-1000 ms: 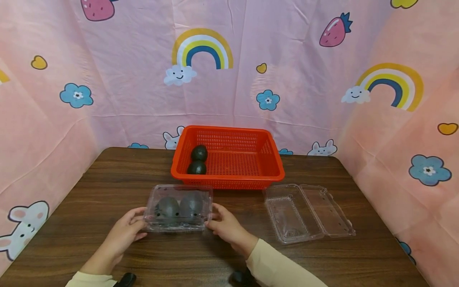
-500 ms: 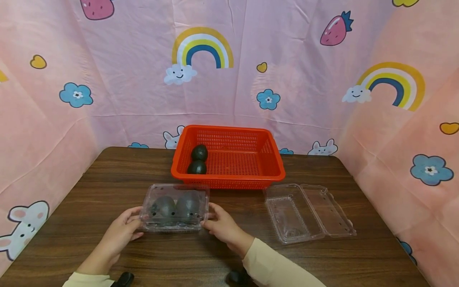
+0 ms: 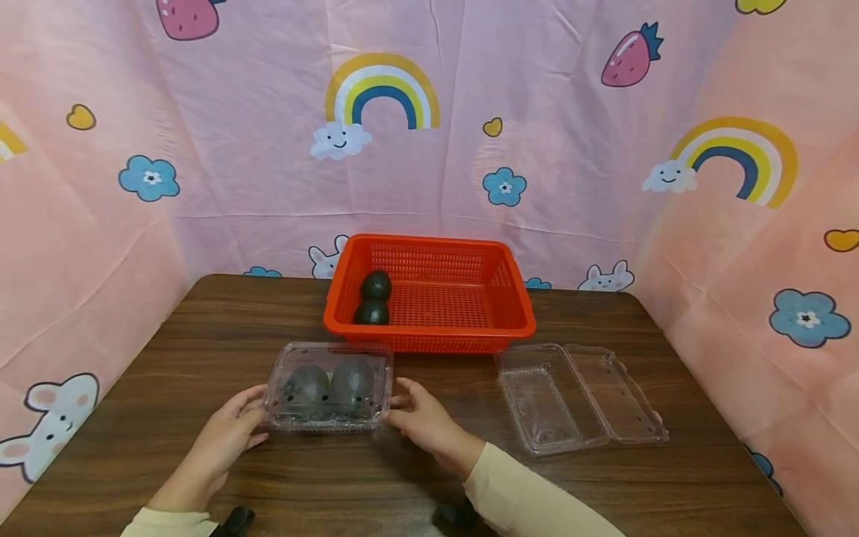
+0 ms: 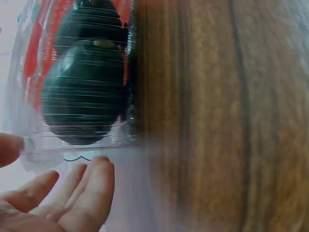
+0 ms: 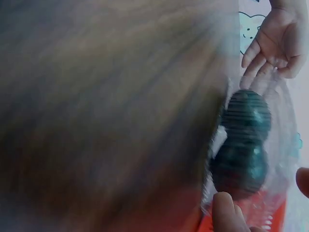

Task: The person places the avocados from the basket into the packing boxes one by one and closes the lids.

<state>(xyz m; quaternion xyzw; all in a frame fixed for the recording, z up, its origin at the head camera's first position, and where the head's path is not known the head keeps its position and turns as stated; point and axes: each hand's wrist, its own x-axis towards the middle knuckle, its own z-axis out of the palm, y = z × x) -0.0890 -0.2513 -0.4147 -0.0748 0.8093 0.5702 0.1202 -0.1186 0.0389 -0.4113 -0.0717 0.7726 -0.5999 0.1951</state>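
Observation:
A closed clear plastic clamshell box (image 3: 329, 424) sits on the brown table in front of the red basket, with two dark green avocados (image 3: 352, 382) inside. At its left end is my left hand (image 3: 231, 429), fingers extended; in the left wrist view the thumb is by a corner and the fingers (image 4: 99, 181) lie just off the end wall. My right hand (image 3: 429, 425) is at the opposite end, fingertips at or very near the wall. Its thumb (image 5: 303, 181) stands apart from the box in the right wrist view. Neither hand visibly grips it.
Behind the box stands a red perforated basket (image 3: 429, 339), with two more avocados (image 3: 373, 312) along its left side. To the right lies an opened clear clamshell box (image 3: 577, 403) on the table (image 3: 201, 335). A patterned pink cloth (image 3: 429, 171) surrounds the table.
The box with the avocados has shifted slightly left. My right hand has since drawn back a little to the right, away from its end; the left hand has barely moved.

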